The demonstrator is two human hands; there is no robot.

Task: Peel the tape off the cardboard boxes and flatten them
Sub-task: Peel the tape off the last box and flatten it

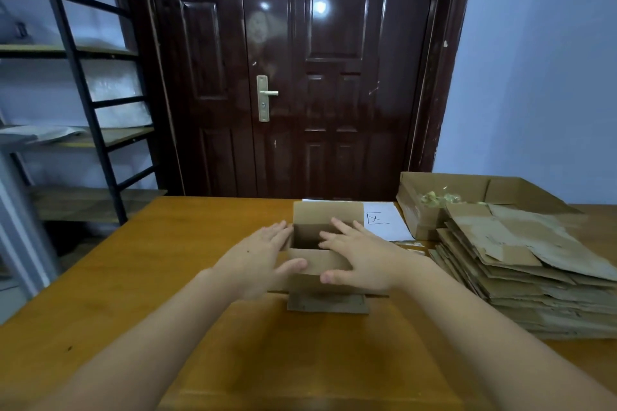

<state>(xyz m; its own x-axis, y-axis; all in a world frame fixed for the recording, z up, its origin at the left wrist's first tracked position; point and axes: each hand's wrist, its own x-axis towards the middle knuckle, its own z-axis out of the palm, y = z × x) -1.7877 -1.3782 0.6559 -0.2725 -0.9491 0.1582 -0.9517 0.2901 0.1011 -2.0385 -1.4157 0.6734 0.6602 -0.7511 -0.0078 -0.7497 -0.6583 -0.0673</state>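
Mid-desk (140, 277) stands a small open cardboard box (319, 262). Left hand (258, 257) and right hand (359, 257) flank it, each grip slack, fingers straight, holding nothing. Flattened boxes (521, 264) are stacked right.

This looks like a small storeroom or packing room. A dark glossy door (300, 77) fills the far wall, metal shelving (83, 93) stands at the left, and a wooden counter (167, 260) carries a stack of flattened cardboard (534, 270) at the right, beside an open carton (467, 190).
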